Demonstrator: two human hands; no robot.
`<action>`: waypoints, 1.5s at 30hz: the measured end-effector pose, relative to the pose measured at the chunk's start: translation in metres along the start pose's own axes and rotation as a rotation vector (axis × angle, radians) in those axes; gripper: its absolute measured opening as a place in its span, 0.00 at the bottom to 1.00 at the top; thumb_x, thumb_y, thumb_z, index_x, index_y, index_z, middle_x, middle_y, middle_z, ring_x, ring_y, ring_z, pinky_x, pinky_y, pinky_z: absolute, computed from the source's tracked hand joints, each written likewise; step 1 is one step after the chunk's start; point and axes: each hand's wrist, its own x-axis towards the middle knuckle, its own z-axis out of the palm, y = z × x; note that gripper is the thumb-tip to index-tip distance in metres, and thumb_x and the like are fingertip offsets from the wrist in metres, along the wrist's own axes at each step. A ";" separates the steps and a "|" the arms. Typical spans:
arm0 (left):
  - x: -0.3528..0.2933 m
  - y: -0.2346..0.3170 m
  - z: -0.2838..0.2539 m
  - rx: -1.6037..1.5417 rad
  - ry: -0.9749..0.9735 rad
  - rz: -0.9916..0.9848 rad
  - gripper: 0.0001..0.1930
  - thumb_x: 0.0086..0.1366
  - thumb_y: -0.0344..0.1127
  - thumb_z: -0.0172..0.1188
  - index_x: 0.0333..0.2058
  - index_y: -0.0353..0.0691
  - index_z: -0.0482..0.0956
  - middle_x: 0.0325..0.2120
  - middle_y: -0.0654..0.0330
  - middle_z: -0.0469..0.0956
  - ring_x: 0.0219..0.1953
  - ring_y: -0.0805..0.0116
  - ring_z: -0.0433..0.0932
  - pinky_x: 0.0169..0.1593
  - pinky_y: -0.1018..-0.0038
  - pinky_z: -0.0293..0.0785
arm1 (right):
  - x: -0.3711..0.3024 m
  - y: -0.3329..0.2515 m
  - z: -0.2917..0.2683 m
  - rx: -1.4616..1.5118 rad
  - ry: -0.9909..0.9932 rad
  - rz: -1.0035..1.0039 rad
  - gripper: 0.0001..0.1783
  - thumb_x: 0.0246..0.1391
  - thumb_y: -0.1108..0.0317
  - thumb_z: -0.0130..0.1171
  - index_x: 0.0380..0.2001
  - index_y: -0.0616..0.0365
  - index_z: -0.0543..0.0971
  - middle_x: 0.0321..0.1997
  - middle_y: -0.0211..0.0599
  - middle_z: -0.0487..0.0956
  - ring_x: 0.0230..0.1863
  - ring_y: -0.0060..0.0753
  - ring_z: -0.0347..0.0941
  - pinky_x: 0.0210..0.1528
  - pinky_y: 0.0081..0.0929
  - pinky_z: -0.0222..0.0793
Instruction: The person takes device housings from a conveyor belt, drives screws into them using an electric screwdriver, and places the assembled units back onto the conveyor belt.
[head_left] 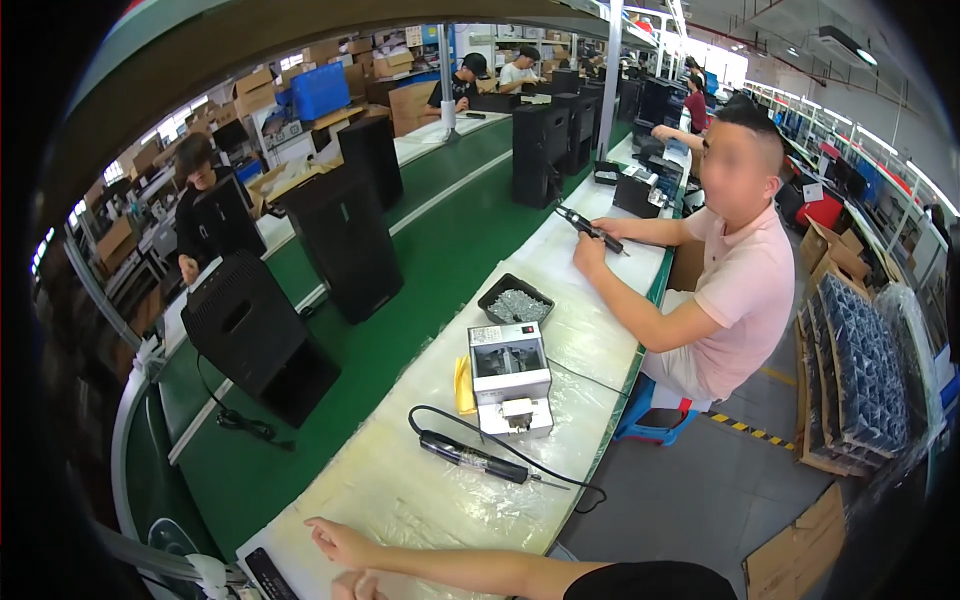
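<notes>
My right hand reaches in over the near end of the white bench, fingers loosely apart, with nothing seen in them. Just below it, part of my left hand shows at the lower edge; its fingers are mostly cut off. Beyond my right hand, a black electric screwdriver lies on the plastic-covered bench with its cable curled around it. Behind that stands a grey and white screw feeder, a yellow piece beside it. A black tray of small screws sits farther back.
A black strip-shaped device lies at the bench's near left corner. Several black speaker cabinets stand on the green conveyor to the left. On the right, a seated co-worker holds another electric screwdriver. Cardboard lies on the floor.
</notes>
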 end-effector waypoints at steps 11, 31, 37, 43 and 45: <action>0.186 0.018 0.033 0.034 -0.451 -0.130 0.21 0.56 0.35 0.57 0.48 0.35 0.72 0.41 0.49 0.75 0.40 0.51 0.77 0.45 0.59 0.72 | 0.026 -0.006 0.003 0.540 -0.049 0.359 0.23 0.64 0.49 0.45 0.52 0.55 0.68 0.36 0.29 0.71 0.28 0.19 0.69 0.26 0.20 0.66; 0.207 -0.006 0.089 -0.363 -0.522 -0.189 0.24 0.62 0.35 0.53 0.56 0.32 0.64 0.52 0.42 0.68 0.55 0.45 0.65 0.58 0.59 0.63 | 0.042 0.021 -0.032 0.662 0.206 0.637 0.10 0.54 0.63 0.55 0.34 0.58 0.74 0.27 0.33 0.75 0.24 0.30 0.70 0.26 0.30 0.68; 0.210 0.004 0.081 -0.316 -0.518 -0.114 0.24 0.61 0.34 0.54 0.54 0.31 0.65 0.52 0.40 0.67 0.55 0.45 0.65 0.58 0.59 0.63 | 0.046 0.020 -0.008 0.786 0.249 0.675 0.10 0.54 0.63 0.56 0.34 0.58 0.74 0.27 0.33 0.75 0.23 0.29 0.70 0.25 0.29 0.68; 0.199 0.001 0.087 -0.385 -0.497 -0.162 0.24 0.62 0.35 0.53 0.55 0.31 0.64 0.51 0.39 0.68 0.55 0.43 0.65 0.59 0.58 0.62 | 0.050 0.010 -0.008 0.827 0.194 0.673 0.10 0.54 0.62 0.56 0.34 0.57 0.74 0.26 0.32 0.75 0.23 0.28 0.69 0.24 0.28 0.67; 0.195 0.003 0.084 -0.376 -0.481 -0.155 0.24 0.62 0.35 0.53 0.55 0.32 0.64 0.52 0.39 0.68 0.55 0.43 0.65 0.59 0.58 0.62 | 0.048 0.008 -0.004 0.844 0.180 0.682 0.10 0.54 0.62 0.56 0.33 0.57 0.74 0.26 0.32 0.75 0.23 0.28 0.69 0.24 0.28 0.67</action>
